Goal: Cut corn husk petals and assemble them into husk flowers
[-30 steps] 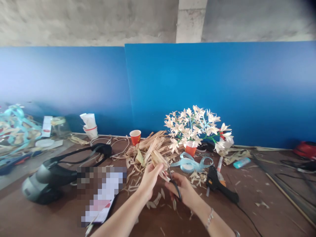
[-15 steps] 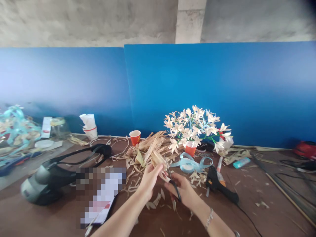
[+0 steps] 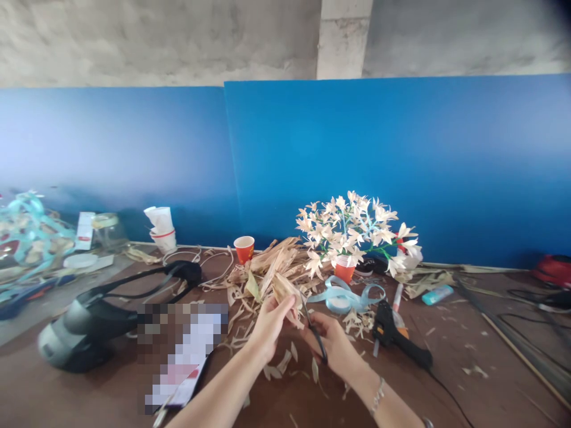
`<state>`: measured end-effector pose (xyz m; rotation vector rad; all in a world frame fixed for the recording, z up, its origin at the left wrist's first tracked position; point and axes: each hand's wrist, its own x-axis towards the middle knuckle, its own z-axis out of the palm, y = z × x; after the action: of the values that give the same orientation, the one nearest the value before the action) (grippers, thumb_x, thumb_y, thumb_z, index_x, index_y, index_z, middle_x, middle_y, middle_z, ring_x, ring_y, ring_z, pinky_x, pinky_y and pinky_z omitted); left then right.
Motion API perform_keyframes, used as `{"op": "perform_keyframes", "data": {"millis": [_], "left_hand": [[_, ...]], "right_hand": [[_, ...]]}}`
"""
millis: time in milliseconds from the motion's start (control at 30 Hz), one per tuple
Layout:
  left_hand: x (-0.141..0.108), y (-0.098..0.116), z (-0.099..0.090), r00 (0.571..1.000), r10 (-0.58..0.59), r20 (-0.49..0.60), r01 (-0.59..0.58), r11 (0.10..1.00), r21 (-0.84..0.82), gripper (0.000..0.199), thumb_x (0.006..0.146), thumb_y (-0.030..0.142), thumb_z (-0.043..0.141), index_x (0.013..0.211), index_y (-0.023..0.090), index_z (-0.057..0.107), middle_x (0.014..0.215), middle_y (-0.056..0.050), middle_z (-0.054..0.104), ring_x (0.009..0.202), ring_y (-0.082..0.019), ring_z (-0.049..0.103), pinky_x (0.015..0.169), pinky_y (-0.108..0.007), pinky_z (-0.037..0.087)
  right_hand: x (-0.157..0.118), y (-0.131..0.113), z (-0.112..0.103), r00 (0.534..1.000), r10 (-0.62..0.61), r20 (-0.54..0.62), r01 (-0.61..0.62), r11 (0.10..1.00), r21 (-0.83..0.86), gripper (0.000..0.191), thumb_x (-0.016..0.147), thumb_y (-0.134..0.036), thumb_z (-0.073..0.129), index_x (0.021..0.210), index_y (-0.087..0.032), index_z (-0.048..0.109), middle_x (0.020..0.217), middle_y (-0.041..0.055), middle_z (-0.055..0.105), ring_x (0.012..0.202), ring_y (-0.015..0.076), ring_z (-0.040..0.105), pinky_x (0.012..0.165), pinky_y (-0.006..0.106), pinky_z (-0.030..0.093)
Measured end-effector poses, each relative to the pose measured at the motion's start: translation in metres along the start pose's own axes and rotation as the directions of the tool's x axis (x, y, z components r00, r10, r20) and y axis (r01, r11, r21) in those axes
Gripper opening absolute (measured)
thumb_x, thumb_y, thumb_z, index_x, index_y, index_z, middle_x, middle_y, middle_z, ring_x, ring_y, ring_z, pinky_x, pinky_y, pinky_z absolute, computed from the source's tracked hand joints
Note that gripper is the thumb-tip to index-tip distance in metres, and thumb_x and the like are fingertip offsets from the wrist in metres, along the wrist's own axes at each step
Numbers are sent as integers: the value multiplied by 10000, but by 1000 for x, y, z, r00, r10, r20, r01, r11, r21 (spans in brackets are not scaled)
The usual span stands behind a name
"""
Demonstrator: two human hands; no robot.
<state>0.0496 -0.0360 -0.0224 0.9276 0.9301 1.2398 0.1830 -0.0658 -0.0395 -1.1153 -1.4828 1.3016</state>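
Note:
My left hand (image 3: 273, 321) pinches a pale dried corn husk (image 3: 285, 290) near the middle of the table. Black-handled scissors (image 3: 317, 337) are in my right hand (image 3: 331, 342), their blades pointing up and away beside the husk's right edge. Just behind lies a pile of dried husks (image 3: 279, 258). Cut scraps of husk (image 3: 283, 362) are scattered under and around both hands. To the right of the pile, white husk-like flowers (image 3: 350, 223) on green stems stand in a red paper cup (image 3: 344, 272).
A light blue ribbon (image 3: 341, 295) and a black glue gun (image 3: 395, 336) with its cord lie to the right. On the left are a grey-black headset (image 3: 84, 327) and a partly pixelated phone-like item (image 3: 191, 356). Another red cup (image 3: 244, 249) stands behind; a blue panel (image 3: 379, 137) closes the back.
The hands stay in nearly the same place. The strip of husk that hung between them by the scissors now shows less. Other things have not moved.

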Motion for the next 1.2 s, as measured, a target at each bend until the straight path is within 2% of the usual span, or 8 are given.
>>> {"op": "perform_keyframes", "data": {"millis": [133, 300, 700, 933, 1100, 1200], "left_hand": [[2, 1, -2, 1000, -7, -14, 7, 1000, 17, 299, 613, 391, 702, 590, 150, 525, 454, 48, 501, 403, -60, 439, 419, -168, 330], [2, 6, -6, 1000, -14, 11, 13, 995, 97, 296, 630, 379, 689, 557, 147, 519, 471, 35, 519, 424, -61, 439, 441, -174, 338], [12, 11, -20, 990, 43, 134, -76, 963, 258, 350, 662, 409, 657, 511, 156, 469, 460, 50, 439, 431, -62, 368, 447, -193, 297], [17, 10, -30, 994, 9, 109, -48, 933, 358, 198, 640, 331, 668, 654, 141, 613, 524, 26, 519, 465, -81, 412, 464, -202, 280], [17, 14, -31, 992, 33, 125, -74, 937, 341, 200, 637, 315, 680, 727, 137, 660, 602, 0, 588, 515, -98, 473, 495, -202, 311], [16, 17, -30, 991, 40, 126, -78, 947, 312, 222, 646, 336, 684, 750, 141, 662, 569, 16, 565, 477, -88, 445, 478, -198, 300]], "right_hand": [[0, 0, -2, 1000, 3, 2, -3, 1000, -5, 304, 701, -417, 649, 697, -161, 485, 431, -92, 388, 342, 27, 293, 330, 160, 219], [0, 0, -6, 1000, -2, -1, 2, 999, -51, 302, 697, -395, 660, 675, -158, 475, 453, -84, 387, 369, 25, 279, 343, 162, 216], [0, -5, -16, 996, 53, 72, -46, 994, -103, 310, 702, -424, 632, 656, -162, 472, 423, -92, 389, 324, 28, 311, 321, 159, 226], [-3, -12, -21, 989, 117, 93, -100, 980, -175, 301, 691, -430, 631, 668, -162, 496, 388, -93, 389, 302, 35, 317, 286, 151, 207], [-6, -17, -25, 984, 126, 125, -98, 973, -210, 314, 704, -458, 616, 694, -156, 528, 364, -91, 390, 296, 37, 310, 289, 150, 207], [-6, -18, -27, 982, 133, 132, -103, 972, -212, 332, 692, -471, 628, 683, -153, 532, 368, -92, 386, 299, 34, 309, 294, 150, 213]]}}
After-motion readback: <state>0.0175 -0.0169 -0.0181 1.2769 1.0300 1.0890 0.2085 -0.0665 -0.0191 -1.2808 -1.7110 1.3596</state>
